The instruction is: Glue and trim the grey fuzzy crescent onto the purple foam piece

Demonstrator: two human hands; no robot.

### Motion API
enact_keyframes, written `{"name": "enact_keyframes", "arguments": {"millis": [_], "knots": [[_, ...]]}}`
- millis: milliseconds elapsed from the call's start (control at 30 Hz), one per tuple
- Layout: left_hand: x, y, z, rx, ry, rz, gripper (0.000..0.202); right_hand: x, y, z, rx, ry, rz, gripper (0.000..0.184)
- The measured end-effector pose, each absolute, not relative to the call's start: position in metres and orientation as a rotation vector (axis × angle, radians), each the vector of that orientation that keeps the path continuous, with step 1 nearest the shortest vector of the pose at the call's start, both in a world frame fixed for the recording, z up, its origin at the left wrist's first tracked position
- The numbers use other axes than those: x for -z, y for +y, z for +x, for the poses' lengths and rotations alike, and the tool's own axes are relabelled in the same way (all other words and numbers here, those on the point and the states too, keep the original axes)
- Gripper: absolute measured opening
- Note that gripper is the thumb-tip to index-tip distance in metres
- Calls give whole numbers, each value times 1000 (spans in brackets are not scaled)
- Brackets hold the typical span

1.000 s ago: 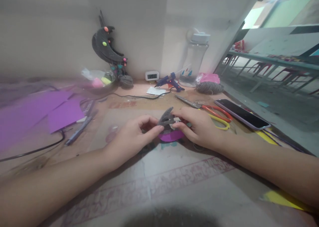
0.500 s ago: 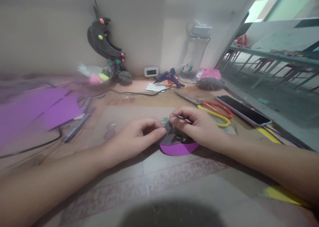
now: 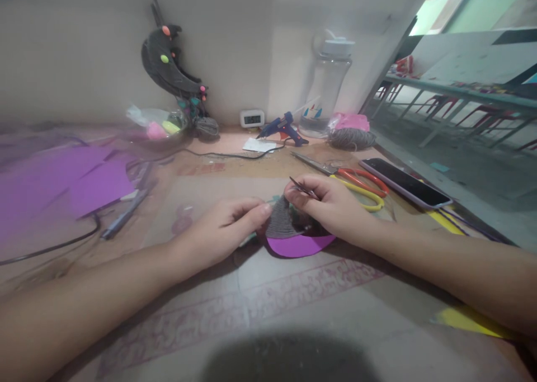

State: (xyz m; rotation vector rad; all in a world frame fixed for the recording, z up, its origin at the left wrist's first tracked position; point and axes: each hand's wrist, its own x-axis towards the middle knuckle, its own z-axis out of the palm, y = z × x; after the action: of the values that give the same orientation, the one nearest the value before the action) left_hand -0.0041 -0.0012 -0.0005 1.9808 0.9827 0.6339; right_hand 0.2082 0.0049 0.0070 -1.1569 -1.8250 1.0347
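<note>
One grey ribbed piece (image 3: 280, 221) is pinched by the left hand (image 3: 222, 231), a thin dark strip (image 3: 302, 187) by the right hand (image 3: 331, 208), above a purple disc (image 3: 297, 245) on the worktop (image 3: 293, 303).

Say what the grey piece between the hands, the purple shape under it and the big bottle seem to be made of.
The grey piece: probably felt or ribbed foam, matt with fine ridges. The purple shape: likely craft foam or card, flat, smooth, matt, clean cut edge. The bottle: clear plastic, probably; see-through wall, white cap.
</note>
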Motion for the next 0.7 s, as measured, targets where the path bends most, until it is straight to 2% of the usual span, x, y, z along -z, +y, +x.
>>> {"name": "enact_keyframes", "arguments": {"millis": [233,700], "knots": [[2,-1,-2,-606,997,2020,19,-8,6,209,-1044,-1773,-1167,28],[1,-5,-3,-652,900,2231,18,-6,12,208,-1271,-1804,-1139,37]]}}
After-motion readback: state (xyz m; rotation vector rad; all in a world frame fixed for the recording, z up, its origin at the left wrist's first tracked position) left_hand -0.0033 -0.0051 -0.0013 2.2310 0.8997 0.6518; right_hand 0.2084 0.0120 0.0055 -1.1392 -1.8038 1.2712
